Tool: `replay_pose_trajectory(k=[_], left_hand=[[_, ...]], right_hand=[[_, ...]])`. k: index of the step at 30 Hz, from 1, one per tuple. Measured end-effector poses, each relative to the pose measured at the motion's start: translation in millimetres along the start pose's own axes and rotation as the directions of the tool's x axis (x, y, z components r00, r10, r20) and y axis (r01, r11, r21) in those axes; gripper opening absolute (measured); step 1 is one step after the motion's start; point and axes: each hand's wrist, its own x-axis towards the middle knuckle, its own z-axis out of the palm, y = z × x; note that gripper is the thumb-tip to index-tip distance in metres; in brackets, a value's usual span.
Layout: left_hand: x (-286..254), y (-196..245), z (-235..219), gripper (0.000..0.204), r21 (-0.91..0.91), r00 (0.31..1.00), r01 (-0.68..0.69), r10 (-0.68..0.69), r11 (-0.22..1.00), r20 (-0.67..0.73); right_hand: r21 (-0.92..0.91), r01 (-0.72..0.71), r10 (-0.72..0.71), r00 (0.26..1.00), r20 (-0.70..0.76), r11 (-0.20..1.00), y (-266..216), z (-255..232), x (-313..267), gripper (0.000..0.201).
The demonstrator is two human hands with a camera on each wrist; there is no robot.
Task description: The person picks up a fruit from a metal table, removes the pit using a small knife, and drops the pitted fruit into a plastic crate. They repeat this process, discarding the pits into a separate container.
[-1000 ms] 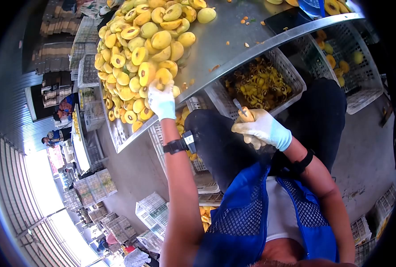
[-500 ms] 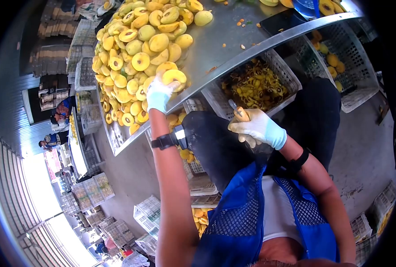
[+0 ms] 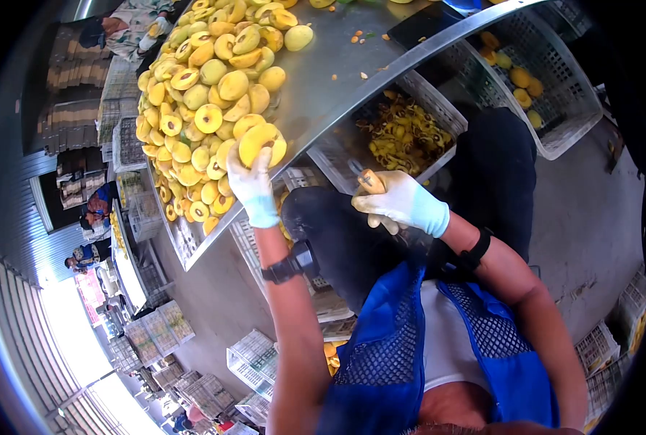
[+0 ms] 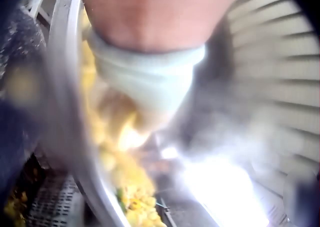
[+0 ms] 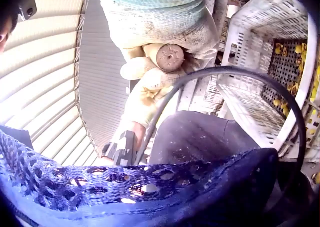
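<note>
My left hand, in a white glove with a light blue cuff, holds a large yellow peach half by its near edge. Its cut face shows a rounded hollow. Beyond it, a heap of yellow peach halves covers the left end of a metal table. My gloved right hand grips a wooden-handled tool over my lap, a short metal tip pointing toward the table. In the right wrist view, the round butt of the handle shows below the palm. The left wrist view is blurred, the glove hiding the fingers.
A crate of peelings and scraps sits below the table's raised rim. Farther right stands another crate with several fruits. A dark flat object lies on the table. People and stacked crates are to the left.
My left hand has picked a peach half off the near edge of the heap and drawn it slightly back, its cut face turned up. The right hand keeps its grip on the tool.
</note>
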Motion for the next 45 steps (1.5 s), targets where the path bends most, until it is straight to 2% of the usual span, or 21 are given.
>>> replay_pose_trajectory(k=[4, 7, 8, 11, 12, 15, 16, 18, 21, 22, 25, 27, 31, 32, 35, 37, 40, 43, 45], left_hand=[[-39, 22, 19, 0.057, -0.319, 0.997, 0.059, -0.039, 0.946, 0.069], [-63, 36, 33, 0.059, -0.352, 0.987, 0.099, -0.046, 0.931, 0.155], [-69, 34, 39, 0.061, -0.336, 0.990, 0.053, -0.006, 0.940, 0.139], [-84, 55, 47, 0.066, -0.272, 0.986, 0.046, 0.001, 0.961, 0.170], [-86, 60, 47, 0.066, -0.169, 0.984, 0.008, 0.022, 0.986, 0.174], [-94, 48, 54, 0.065, -0.089, 0.989, -0.052, 0.063, 0.995, 0.133], [-97, 50, 56, 0.064, -0.140, 0.990, 0.009, 0.011, 0.990, 0.139], [-101, 58, 58, 0.062, -0.076, 0.993, -0.012, 0.021, 0.997, 0.118], [-102, 70, 60, 0.060, 0.003, 0.993, -0.018, 0.017, 1.000, 0.114], [-103, 72, 61, 0.060, 0.025, 0.993, -0.015, 0.012, 1.000, 0.118], [-106, 67, 65, 0.059, 0.075, 0.983, -0.158, 0.149, 0.985, 0.111], [-109, 67, 67, 0.060, 0.034, 0.986, -0.120, 0.115, 0.992, 0.120], [-110, 73, 61, 0.064, -0.124, 0.978, -0.027, 0.052, 0.992, 0.201], [-110, 61, 59, 0.070, -0.091, 0.957, -0.143, 0.161, 0.986, 0.241], [-111, 59, 61, 0.069, -0.183, 0.957, -0.028, 0.079, 0.983, 0.278], [-115, 68, 69, 0.069, -0.114, 0.971, -0.104, 0.126, 0.988, 0.203], [-122, 74, 75, 0.067, -0.096, 0.974, -0.155, 0.168, 0.983, 0.149], [-125, 71, 76, 0.073, 0.000, 0.964, -0.217, 0.214, 0.976, 0.155], [-126, 69, 76, 0.080, 0.107, 0.953, -0.271, 0.251, 0.957, 0.171]], right_hand=[[0.014, 0.024, -0.024, 0.999, -0.028, 1.000, 2, 2, 2, 0.022], [0.044, 0.032, -0.030, 0.998, -0.048, 0.999, 1, 2, 0, 0.022], [0.038, 0.023, -0.021, 0.998, -0.064, 0.999, 1, 1, 0, 0.022], [0.042, 0.055, -0.050, 0.990, -0.129, 0.998, 0, 0, -1, 0.019], [0.011, 0.050, -0.048, 0.987, -0.152, 0.999, 1, 0, 0, 0.018], [0.004, 0.036, -0.035, 0.984, -0.173, 0.999, 3, -2, 1, 0.018], [-0.014, 0.021, -0.023, 0.986, -0.163, 1.000, 2, -2, 0, 0.018], [-0.050, -0.010, 0.003, 0.990, -0.140, 0.999, -4, -3, -4, 0.019], [-0.010, -0.064, 0.063, 0.996, -0.066, 0.998, -5, -5, -7, 0.020], [0.047, -0.072, 0.073, 0.997, -0.035, 0.996, -3, -6, -7, 0.021], [0.206, -0.098, 0.089, 0.994, 0.057, 0.974, 6, -11, -4, 0.023], [0.302, -0.118, 0.088, 0.990, 0.111, 0.946, 11, -13, -2, 0.021], [0.020, -0.145, 0.145, 0.989, 0.011, 0.989, 2, -9, -4, 0.022], [-0.026, -0.154, 0.154, 0.988, 0.007, 0.988, 2, -9, -4, 0.023], [-0.077, -0.143, 0.145, 0.989, 0.026, 0.987, 6, -9, -4, 0.024], [-0.074, -0.157, 0.160, 0.986, 0.038, 0.985, 1, -9, -7, 0.023], [0.071, -0.101, 0.092, 0.988, 0.126, 0.992, 16, -16, -7, 0.021], [-0.016, -0.155, 0.156, 0.986, 0.055, 0.988, 10, -13, -6, 0.020], [-0.089, -0.116, 0.121, 0.991, 0.057, 0.989, 14, -15, -2, 0.019]])
